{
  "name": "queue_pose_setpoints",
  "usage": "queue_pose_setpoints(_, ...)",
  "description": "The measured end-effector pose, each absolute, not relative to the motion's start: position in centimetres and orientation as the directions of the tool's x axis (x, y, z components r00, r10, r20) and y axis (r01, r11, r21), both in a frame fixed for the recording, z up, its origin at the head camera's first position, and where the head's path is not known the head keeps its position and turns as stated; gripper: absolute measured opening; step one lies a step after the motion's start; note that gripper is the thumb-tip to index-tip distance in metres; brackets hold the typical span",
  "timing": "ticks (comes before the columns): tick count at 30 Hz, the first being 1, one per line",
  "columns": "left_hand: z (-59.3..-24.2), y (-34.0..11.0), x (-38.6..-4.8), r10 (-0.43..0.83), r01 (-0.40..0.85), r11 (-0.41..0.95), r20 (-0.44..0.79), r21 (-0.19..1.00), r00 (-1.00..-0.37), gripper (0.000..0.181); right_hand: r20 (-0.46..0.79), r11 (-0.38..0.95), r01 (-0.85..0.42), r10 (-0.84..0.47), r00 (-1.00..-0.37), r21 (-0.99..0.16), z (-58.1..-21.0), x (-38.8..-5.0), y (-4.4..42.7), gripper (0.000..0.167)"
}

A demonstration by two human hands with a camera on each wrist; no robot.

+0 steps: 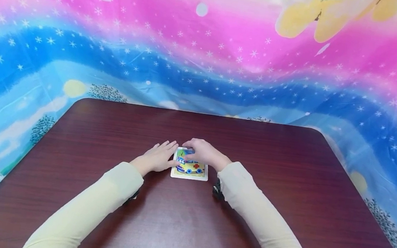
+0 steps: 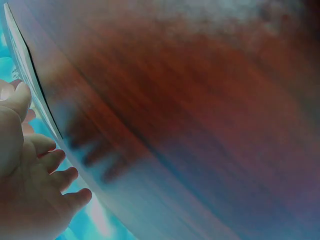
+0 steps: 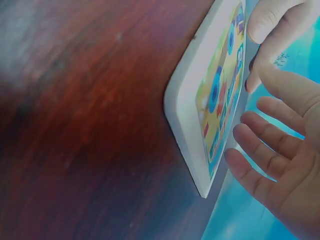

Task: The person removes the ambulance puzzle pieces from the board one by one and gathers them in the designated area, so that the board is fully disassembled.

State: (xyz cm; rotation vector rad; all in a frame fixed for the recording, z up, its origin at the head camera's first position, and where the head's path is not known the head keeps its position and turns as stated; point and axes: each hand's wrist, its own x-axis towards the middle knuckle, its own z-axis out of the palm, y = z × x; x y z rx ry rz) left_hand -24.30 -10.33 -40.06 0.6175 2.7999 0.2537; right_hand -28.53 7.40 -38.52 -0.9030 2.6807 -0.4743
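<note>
A small white-framed picture board [image 1: 190,172] with a cartoon ambulance on it lies flat on the table, in the middle of the head view. At its left edge is my left hand [image 1: 159,156], fingers straight and spread, the thumb reaching over the frame. My right hand [image 1: 207,153] hovers over the board's upper right part, its fingers slightly bent and apart. In the right wrist view, the board [image 3: 187,117] shows a thick white rim, and the right fingertips sit near its edge. Whether they touch it I cannot tell. The left wrist view catches only a sliver of the board [image 2: 31,70].
The dark red-brown wooden table [image 1: 116,130] has rounded far corners. Behind and beside it hangs a pink and blue patterned cloth [image 1: 209,38]. Dark wrist devices [image 1: 217,189] show under the sleeves.
</note>
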Motion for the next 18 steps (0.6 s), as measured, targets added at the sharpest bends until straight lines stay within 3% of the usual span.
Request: queue_pose_setpoints(18, -39.82, -10.02, -24.42, 0.416, 0.367, 0.904, -0.256, 0.219, -0.873, 0.074, -0.163, 0.784, -0.531, -0.598, -0.785, -0.321, -39.05, -28.71, 6.65, 0.035)
